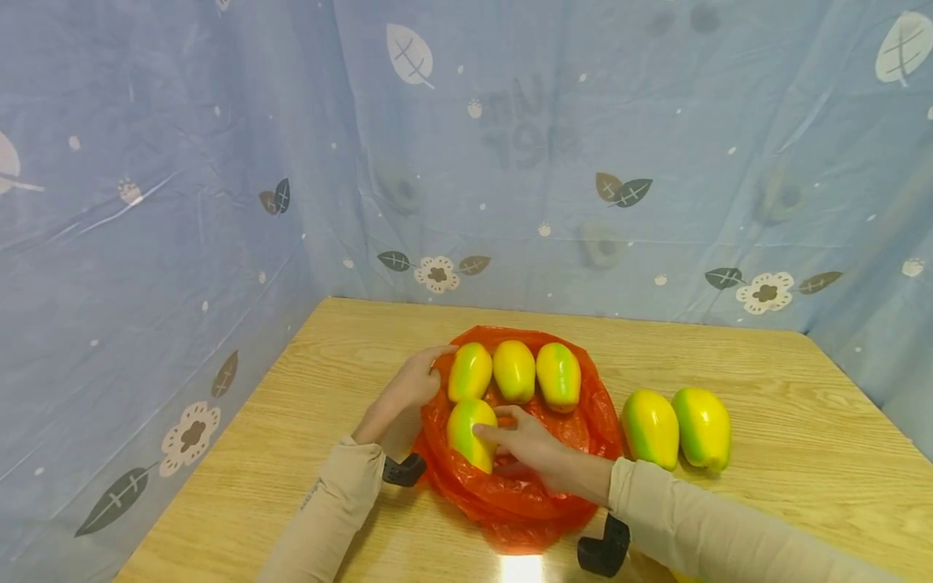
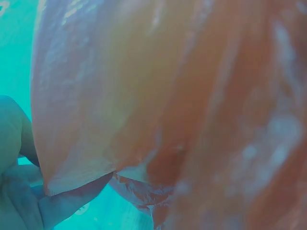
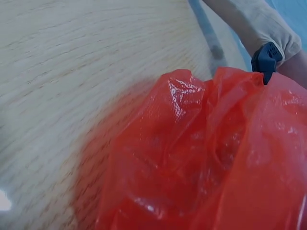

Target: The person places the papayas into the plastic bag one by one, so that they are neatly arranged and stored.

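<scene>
An open red plastic bag (image 1: 598,405) sits on the table with its rim spread wide. Three yellow-green papayas stand in a row along its far side: a left one (image 1: 470,371), a middle one (image 1: 514,372) and a right one (image 1: 559,379). In front of the left one is another papaya (image 1: 466,429), which my right hand (image 1: 535,445) grips from the right, thumb on its upper side. My left hand (image 1: 417,380) holds the bag's left rim; its fingers (image 2: 72,201) curl round the plastic in the left wrist view. Red film (image 3: 163,158) covers much of the right wrist view.
Two more papayas lie side by side on the wooden table (image 1: 350,340), right of the bag: a nearer-left one (image 1: 650,429) and a right one (image 1: 703,427). A yellow edge peeks out below my right sleeve. Blue patterned curtain (image 1: 510,162) hangs behind and along the sides.
</scene>
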The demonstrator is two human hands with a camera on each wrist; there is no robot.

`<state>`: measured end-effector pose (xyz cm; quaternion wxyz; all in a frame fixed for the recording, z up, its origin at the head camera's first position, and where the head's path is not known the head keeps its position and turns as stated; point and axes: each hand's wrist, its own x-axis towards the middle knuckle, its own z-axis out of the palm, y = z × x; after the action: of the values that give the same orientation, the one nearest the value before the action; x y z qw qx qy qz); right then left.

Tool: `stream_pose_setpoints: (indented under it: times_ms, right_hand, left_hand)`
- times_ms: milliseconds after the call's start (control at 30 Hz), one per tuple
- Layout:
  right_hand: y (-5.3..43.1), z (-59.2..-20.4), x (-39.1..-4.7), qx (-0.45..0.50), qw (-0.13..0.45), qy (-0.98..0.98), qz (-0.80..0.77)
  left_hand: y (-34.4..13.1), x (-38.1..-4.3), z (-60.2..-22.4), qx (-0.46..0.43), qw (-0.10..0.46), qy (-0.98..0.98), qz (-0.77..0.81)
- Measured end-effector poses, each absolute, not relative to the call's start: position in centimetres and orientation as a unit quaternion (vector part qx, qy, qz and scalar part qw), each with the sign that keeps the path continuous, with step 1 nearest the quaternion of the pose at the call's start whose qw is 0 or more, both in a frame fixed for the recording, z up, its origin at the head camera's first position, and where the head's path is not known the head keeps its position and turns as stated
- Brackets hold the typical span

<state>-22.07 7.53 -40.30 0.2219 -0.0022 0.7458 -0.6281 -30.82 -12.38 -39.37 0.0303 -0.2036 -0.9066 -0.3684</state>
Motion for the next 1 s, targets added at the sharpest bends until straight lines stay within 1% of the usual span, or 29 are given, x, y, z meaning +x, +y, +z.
stream_pose_setpoints:
  times_ms: [300,467,633,1000]
  right_hand:
    - [8.5,-39.7,-22.4,0.006,0.202,0.733,-0.649]
    - [9.3,-38.6,-22.9,0.013,0.204,0.702,-0.682]
    - [10.3,-37.9,-23.0,0.014,0.209,0.699,-0.683]
    - [13.0,-36.0,-23.8,0.012,0.200,0.693,-0.692]
  left_hand:
    - [-12.4,-30.8,-39.3,-0.210,0.036,-0.906,-0.367]
    - [-12.5,-30.8,-39.1,-0.210,0.033,-0.905,-0.369]
    - [-12.5,-30.9,-39.2,-0.211,0.033,-0.906,-0.367]
    - [-12.4,-30.7,-39.3,-0.201,0.024,-0.907,-0.369]
